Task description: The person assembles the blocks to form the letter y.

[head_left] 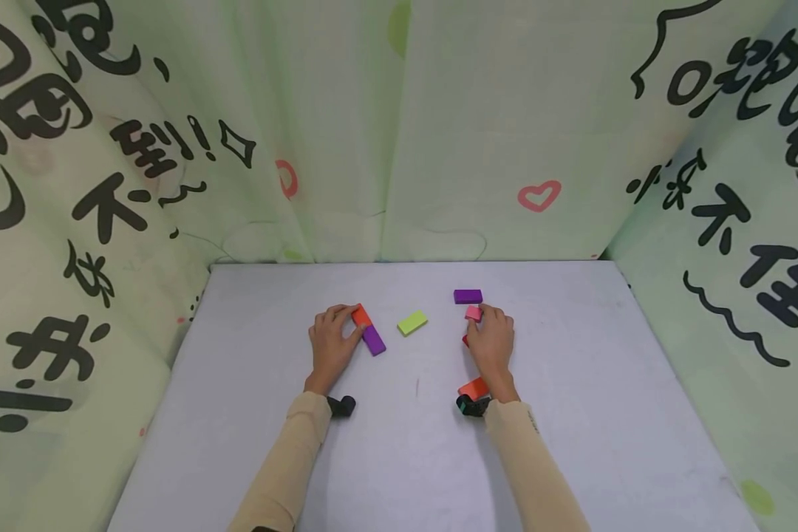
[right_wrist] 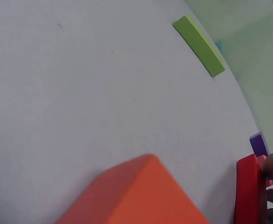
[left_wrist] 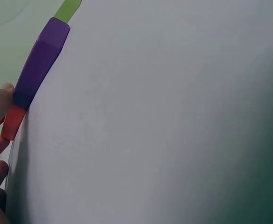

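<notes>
My left hand [head_left: 331, 346] is at an orange block [head_left: 361, 315], thumb and fingertips pinching it at left of centre. A purple block [head_left: 374, 340] lies end to end with it, nearer me; in the left wrist view this purple block [left_wrist: 40, 60] meets the orange block [left_wrist: 13, 122] by the thumb. My right hand [head_left: 493, 341] pinches a small pink block [head_left: 473, 313]. Under that hand a red block [head_left: 465, 340] is mostly hidden; the right wrist view shows the red block [right_wrist: 249, 189] close beside the fingers.
Between the hands lies a lime-green block [head_left: 412, 323]. A second purple block [head_left: 468, 296] is just beyond the right fingertips. Another orange block [head_left: 473, 389] sits by the right wrist. Printed curtains [head_left: 465, 133] enclose the white table [head_left: 412, 458] at the back and sides.
</notes>
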The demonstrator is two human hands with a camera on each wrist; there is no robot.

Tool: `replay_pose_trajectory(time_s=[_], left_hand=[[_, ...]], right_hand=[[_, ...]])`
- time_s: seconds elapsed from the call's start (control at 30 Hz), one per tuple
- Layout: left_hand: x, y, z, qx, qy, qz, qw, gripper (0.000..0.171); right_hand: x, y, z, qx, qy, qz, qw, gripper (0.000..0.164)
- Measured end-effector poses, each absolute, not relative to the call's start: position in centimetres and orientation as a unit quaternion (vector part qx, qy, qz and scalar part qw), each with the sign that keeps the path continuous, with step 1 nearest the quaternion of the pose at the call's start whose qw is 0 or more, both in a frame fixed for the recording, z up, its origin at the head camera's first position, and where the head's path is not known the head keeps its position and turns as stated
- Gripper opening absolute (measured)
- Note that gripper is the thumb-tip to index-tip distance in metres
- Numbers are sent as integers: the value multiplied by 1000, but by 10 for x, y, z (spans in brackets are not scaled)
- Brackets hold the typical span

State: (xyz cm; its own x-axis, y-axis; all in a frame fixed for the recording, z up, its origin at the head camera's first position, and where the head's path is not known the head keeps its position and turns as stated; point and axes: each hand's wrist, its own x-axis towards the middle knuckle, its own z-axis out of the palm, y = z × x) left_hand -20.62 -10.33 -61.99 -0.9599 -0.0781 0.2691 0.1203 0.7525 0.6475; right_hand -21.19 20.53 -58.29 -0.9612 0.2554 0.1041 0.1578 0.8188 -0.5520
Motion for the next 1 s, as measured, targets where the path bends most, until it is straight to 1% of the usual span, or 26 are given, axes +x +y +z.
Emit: replay_pose_trajectory(time_s=[0.43, 0.7, 1.0], left_hand=[[-224, -105, -621, -23, -923, -355, 146, 46], [-232, -104, -619, -21, -927, -351, 129, 48], [-238, -105, -617, -23, -931, -343, 126, 47]], right_hand=[[-216, 209, -587, -102, -951, 272, 101, 39], [-215, 210, -583, -107, -952, 273, 91, 39], [-201, 199, -582, -90, -938, 308, 129, 38]])
